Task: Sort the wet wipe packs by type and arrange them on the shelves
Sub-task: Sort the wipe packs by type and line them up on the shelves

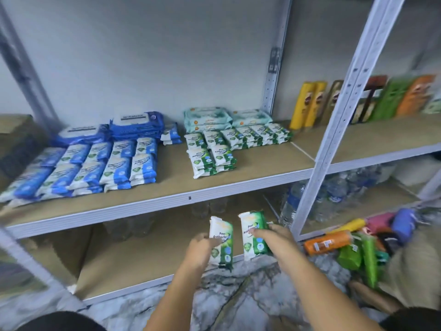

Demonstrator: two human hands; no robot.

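Plain pale grey wall (pixel 143 56) behind. Grey-white metal shelving: perforated front upright (pixel 334 139) slanting across right, rear upright (pixel 274 80) against wall, blurred left upright (pixel 21 68). Tan wooden upper shelf board (pixel 250 173), pale metal front edge. Lower shelf board (pixel 143 254) same, dimmer. Floor (pixel 238 295) grey-white marble pattern. Light soft, even.

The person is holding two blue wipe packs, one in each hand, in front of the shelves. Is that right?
Not quite: the packs are green, not blue. The head view shows the left hand holding a green pack and the right hand holding a second green pack, in front of the shelves. The blue packs lie on the shelves.
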